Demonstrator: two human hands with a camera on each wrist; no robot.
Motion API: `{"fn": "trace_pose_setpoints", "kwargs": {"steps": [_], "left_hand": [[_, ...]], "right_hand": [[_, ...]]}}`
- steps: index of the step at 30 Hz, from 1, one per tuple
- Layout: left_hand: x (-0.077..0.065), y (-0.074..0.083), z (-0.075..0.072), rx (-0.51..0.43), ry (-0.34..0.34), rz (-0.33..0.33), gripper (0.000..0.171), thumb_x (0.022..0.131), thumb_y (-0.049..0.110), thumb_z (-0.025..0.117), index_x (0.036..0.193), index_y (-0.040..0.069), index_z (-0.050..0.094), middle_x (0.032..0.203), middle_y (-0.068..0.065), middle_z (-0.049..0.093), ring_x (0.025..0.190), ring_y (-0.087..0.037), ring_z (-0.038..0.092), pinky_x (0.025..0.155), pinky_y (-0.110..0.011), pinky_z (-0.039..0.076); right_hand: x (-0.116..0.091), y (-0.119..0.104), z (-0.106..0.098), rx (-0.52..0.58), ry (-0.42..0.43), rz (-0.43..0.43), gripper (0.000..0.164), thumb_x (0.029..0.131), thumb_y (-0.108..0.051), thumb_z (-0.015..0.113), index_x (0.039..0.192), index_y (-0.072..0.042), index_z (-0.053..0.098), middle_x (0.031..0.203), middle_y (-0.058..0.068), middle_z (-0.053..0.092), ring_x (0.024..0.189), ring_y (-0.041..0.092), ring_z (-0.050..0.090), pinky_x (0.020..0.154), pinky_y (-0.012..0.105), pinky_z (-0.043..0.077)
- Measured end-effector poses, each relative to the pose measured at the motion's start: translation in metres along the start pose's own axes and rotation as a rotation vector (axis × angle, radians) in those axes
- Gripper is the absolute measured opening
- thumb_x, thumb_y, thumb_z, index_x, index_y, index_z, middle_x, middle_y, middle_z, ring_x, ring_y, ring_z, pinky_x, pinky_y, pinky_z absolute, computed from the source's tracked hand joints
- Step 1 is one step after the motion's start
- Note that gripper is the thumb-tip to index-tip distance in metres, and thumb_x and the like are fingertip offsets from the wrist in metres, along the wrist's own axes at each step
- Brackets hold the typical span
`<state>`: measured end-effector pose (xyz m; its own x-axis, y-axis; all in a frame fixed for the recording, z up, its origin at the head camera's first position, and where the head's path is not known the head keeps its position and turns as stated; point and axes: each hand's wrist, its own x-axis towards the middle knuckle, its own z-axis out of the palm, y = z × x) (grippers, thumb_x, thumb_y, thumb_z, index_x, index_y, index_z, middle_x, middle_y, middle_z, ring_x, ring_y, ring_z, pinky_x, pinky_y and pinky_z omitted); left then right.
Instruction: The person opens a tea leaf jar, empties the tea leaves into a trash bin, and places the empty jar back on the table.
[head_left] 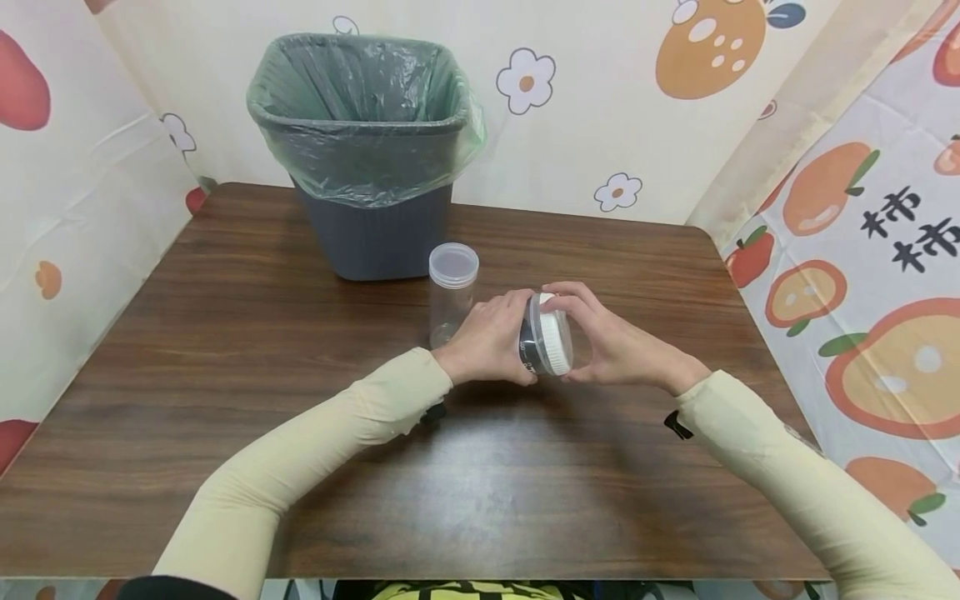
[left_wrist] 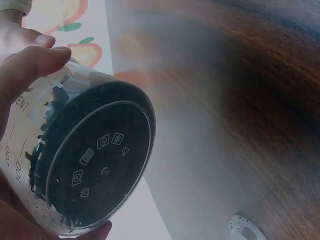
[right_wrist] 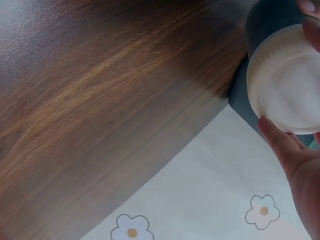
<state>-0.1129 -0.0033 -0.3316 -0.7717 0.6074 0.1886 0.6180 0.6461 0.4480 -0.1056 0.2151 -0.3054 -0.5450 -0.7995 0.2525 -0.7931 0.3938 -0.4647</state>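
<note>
A clear plastic jar [left_wrist: 100,165] is tilted on its side above the table, its base toward the left wrist camera. Dark bits lie inside, and measuring marks run along its wall. My left hand [head_left: 486,340] grips the jar's body. On the jar's right end is a ribbed white lid [right_wrist: 287,82]. Fingers and thumb of my right hand [head_left: 611,337] hold this lid by its rim. Behind my left hand stands a second, taller clear jar [head_left: 450,304] with a translucent lid [head_left: 453,265]; its lower part is partly hidden by that hand.
A dark grey bin [head_left: 375,237] lined with a green plastic bag [head_left: 367,162] stands at the back left of the brown wooden table [head_left: 247,333]. Fruit-and-flower-printed sheets [head_left: 570,133] rise behind and beside the table.
</note>
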Motion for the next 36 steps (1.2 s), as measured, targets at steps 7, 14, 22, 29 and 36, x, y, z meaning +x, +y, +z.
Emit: {"fn": "trace_pose_setpoints", "kwargs": {"steps": [7, 14, 22, 29, 36], "left_hand": [[0.000, 0.004, -0.001, -0.051, 0.019, 0.001, 0.108, 0.050, 0.040, 0.090, 0.135, 0.001, 0.037, 0.116, -0.009, 0.055, 0.102, -0.021, 0.055, 0.089, -0.035, 0.045], [-0.001, 0.004, 0.000, -0.086, 0.042, 0.000, 0.108, 0.050, 0.040, 0.091, 0.134, 0.001, 0.037, 0.118, -0.009, 0.055, 0.102, -0.021, 0.054, 0.090, -0.035, 0.045], [-0.002, 0.006, -0.002, -0.130, 0.061, -0.014, 0.108, 0.050, 0.040, 0.090, 0.135, 0.002, 0.037, 0.120, -0.008, 0.054, 0.104, -0.020, 0.054, 0.091, -0.036, 0.044], [-0.003, 0.008, -0.003, -0.144, 0.076, -0.001, 0.106, 0.050, 0.039, 0.090, 0.134, 0.002, 0.038, 0.119, -0.007, 0.054, 0.104, -0.021, 0.054, 0.090, -0.036, 0.044], [-0.004, 0.010, -0.004, -0.144, 0.071, 0.001, 0.105, 0.050, 0.038, 0.090, 0.134, 0.002, 0.038, 0.118, -0.008, 0.054, 0.104, -0.020, 0.054, 0.090, -0.036, 0.044]], "right_hand": [[-0.005, -0.005, -0.006, 0.041, 0.067, 0.020, 0.096, 0.055, -0.004, 0.089, 0.135, -0.001, 0.034, 0.141, 0.017, 0.029, 0.127, 0.028, 0.035, 0.094, 0.046, 0.043], [-0.013, -0.002, -0.018, 0.056, 0.121, 0.034, 0.100, 0.059, -0.012, 0.085, 0.141, 0.001, 0.029, 0.139, 0.015, 0.033, 0.122, 0.025, 0.036, 0.093, 0.033, 0.043], [-0.030, 0.013, -0.032, 0.005, 0.088, 0.198, 0.099, 0.068, -0.013, 0.079, 0.150, -0.011, 0.024, 0.135, 0.016, 0.030, 0.114, 0.026, 0.036, 0.084, 0.047, 0.044], [-0.046, 0.030, -0.035, -0.061, 0.044, 0.361, 0.096, 0.069, -0.021, 0.078, 0.150, -0.015, 0.026, 0.135, 0.017, 0.033, 0.114, 0.033, 0.032, 0.080, 0.055, 0.037], [-0.056, 0.044, -0.023, -0.105, -0.008, 0.518, 0.101, 0.068, -0.030, 0.082, 0.149, -0.013, 0.025, 0.134, 0.016, 0.035, 0.112, 0.031, 0.034, 0.080, 0.050, 0.041]]}}
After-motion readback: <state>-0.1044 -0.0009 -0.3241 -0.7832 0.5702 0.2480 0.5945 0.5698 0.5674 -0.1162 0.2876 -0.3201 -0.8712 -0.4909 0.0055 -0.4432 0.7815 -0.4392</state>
